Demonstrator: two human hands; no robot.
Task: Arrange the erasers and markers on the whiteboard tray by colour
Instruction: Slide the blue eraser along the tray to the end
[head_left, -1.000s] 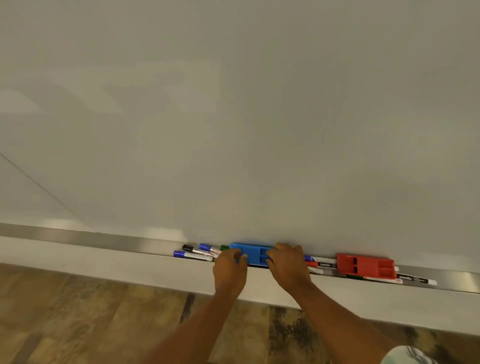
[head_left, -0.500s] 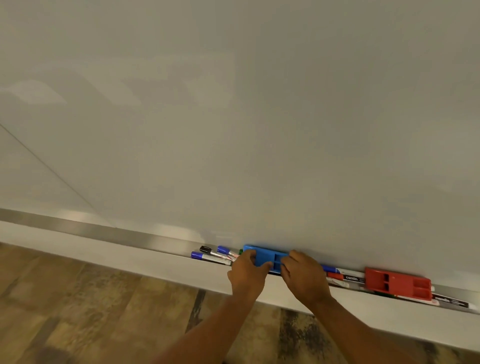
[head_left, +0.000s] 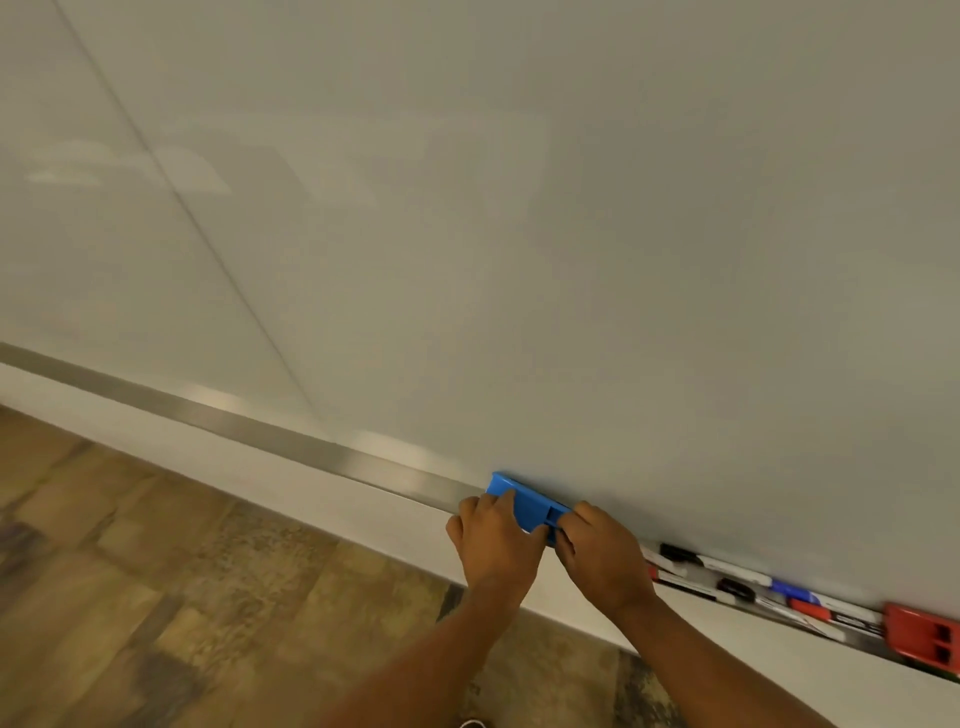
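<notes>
The blue eraser (head_left: 530, 503) sits on the metal whiteboard tray (head_left: 311, 446), tilted against the board. My left hand (head_left: 496, 545) grips its left half and my right hand (head_left: 605, 562) grips its right end. To the right of my hands, several markers lie bunched in the tray: a black-capped marker (head_left: 680, 554), a blue-capped marker (head_left: 790, 591) and a red-capped marker (head_left: 810, 611). The red eraser (head_left: 922, 636) lies at the far right edge of the view. My hands hide the eraser's lower edge.
The white board (head_left: 571, 234) fills the upper view. A long bare stretch of tray runs to the left of the blue eraser. Below the tray is a pale ledge (head_left: 260, 478), then wood-patterned floor (head_left: 156, 597).
Both hands have carried the blue eraser leftward along the tray, past the markers that lay on its left. All markers now lie to its right. The view has swung left.
</notes>
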